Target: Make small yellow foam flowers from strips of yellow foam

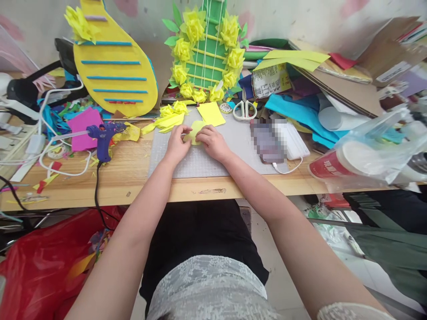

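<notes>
Both hands meet over the grey cutting mat (pixel 213 168) on a piece of yellow paper (pixel 198 127) that looks rounded. My left hand (pixel 179 141) pinches its left edge between thumb and fingers. With curled fingers, my right hand (pixel 213 141) grips the right side and hides part of the paper. Just behind lies a flat stack of yellow paper squares (pixel 211 114). Left of it is a heap of folded yellow paper pieces (pixel 170 119). White-handled scissors (pixel 244 110) and a small roll of tape (pixel 226 107) rest at the mat's back edge.
A blue glue gun (pixel 104 138) stands left, its cord over the table edge. Behind are a yellow paper lute shape (pixel 116 84) and a green one (pixel 208 66) ringed with yellow flowers. At right lie a phone (pixel 268 140), a power bank (pixel 293 140) and a bagged cup (pixel 333 161).
</notes>
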`<state>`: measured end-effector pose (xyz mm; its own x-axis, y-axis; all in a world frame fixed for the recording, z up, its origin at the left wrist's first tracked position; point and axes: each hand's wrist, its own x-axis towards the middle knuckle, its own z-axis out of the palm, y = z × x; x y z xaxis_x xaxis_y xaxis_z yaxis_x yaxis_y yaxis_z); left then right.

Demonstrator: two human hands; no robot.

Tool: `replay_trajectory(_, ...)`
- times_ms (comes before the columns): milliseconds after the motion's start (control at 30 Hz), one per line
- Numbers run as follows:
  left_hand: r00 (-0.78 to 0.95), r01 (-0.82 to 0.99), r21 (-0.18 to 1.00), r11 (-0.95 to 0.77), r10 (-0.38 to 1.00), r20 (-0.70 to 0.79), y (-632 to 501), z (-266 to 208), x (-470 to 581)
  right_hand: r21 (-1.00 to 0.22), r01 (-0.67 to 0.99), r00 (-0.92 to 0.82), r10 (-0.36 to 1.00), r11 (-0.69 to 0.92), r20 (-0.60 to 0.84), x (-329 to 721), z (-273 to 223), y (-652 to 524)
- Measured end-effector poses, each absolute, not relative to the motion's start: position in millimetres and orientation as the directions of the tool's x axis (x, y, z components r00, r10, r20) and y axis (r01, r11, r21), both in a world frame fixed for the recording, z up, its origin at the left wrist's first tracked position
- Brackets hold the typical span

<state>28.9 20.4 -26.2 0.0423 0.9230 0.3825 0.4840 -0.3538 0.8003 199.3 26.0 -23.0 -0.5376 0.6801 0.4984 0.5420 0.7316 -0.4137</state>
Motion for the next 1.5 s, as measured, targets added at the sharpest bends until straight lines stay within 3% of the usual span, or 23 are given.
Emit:
replay_trajectory(167, 0.118, 0.535, 0.701, -0.472, 0.863, 0.491, 14.9, -17.0, 26.7, -0.346, 0.496, -0.619, 0.604, 0.796, 0.502, 199.9, -19.2, 22.1)
replay_trajectory(300, 0.152, 0.567, 0.684, -0.459, 0.875, 0.460, 14.8, -15.8, 25.6, -0.350, 0.550, -0.602, 0.650, 0.758, 0.464, 200.2, -17.8, 20.1)
replay_trajectory(633, 0.076, 0.738, 0.619, -0.269, 0.945, 0.319, 16.2, -20.9, 32.6, -0.624, 0.607, -0.440, 0.862, 0.493, 0.253, 205.0, -18.6, 25.5)
replay_trajectory(833, 0.027, 0.776, 0.603, -0.182, 0.966, 0.257, 14.9, -16.5, 37.3, -0.688, 0.646, -0.276, 0.941, 0.332, 0.195, 194.0, -14.6, 25.0)
replay_trajectory(1267, -0.002, 0.777, 0.607, -0.164, 0.965, 0.263, 15.1, -17.4, 36.7, -0.667, 0.698, -0.178, 0.966, 0.259, 0.189, 187.0, -15.5, 25.2)
replay_trajectory(1500, 0.034, 0.754, 0.612, -0.241, 0.944, 0.329, 15.2, -21.3, 36.6, -0.562, 0.780, -0.195, 0.960, 0.276, 0.201, 183.1, -14.4, 23.3)
